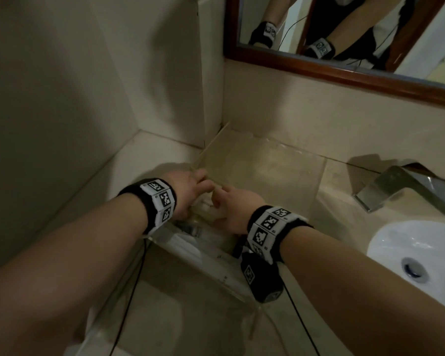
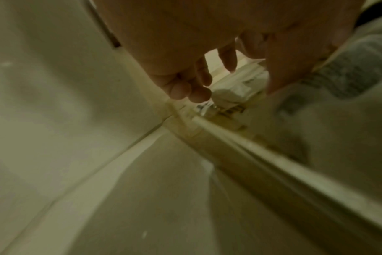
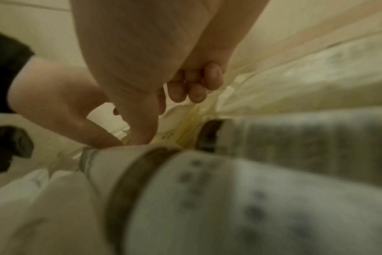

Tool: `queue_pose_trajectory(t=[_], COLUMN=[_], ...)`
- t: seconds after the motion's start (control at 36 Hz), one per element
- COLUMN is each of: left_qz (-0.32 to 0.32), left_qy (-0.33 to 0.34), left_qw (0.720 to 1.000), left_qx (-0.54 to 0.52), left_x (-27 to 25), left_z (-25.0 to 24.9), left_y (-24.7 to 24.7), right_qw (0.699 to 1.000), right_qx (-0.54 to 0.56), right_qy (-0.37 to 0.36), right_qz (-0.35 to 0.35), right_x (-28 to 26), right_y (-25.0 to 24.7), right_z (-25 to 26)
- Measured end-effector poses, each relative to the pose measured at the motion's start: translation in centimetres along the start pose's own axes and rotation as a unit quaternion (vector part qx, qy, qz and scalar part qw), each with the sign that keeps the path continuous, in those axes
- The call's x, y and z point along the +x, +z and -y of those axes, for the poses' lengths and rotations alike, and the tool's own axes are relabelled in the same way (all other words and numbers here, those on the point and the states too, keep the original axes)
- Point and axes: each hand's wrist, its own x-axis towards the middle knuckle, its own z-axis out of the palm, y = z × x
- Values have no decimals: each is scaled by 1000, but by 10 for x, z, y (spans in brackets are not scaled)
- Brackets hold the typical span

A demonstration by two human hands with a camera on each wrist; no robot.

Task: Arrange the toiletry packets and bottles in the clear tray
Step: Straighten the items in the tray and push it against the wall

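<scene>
The clear tray (image 1: pixel 316 181) sits in the counter's back left corner. Both hands work in its near left part. Crinkly pale toiletry packets (image 1: pixel 206 209) lie between them. My right hand (image 1: pixel 217 201) pinches a yellowish packet (image 3: pixel 185 131), thumb pressed down and the other fingers curled. My left hand (image 1: pixel 203 183) hovers by the tray's left wall (image 2: pixel 273 163); its fingers (image 2: pixel 199 96) hang loosely curled and its thumb touches the packets. White bottles with grey print (image 3: pixel 229 207) lie in the tray's near end (image 1: pixel 190 237).
A chrome faucet (image 1: pixel 396 188) and a white sink (image 1: pixel 421 253) are at the right. The wall corner stands close on the left, and a wood-framed mirror (image 1: pixel 344 73) hangs above the counter. Cables trail down from both wristbands.
</scene>
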Motion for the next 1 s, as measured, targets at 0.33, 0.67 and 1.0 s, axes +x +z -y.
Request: queue_pose_trajectory(t=[0.33, 0.67, 1.0], left_qz=[32, 3, 39], left_qy=[-1, 6, 14], left_qw=[999, 1000, 999], left_qx=[5, 12, -21], left_x=[11, 12, 13], left_z=[-9, -13, -23], left_y=[-1, -8, -11], right_qw=[999, 970, 998], right_qx=[-15, -218, -48], right_qy=[-18, -88, -16], right_qz=[23, -59, 39], right_x=[-7, 4, -21], right_y=[-4, -3, -15], right_z=[-9, -8, -40])
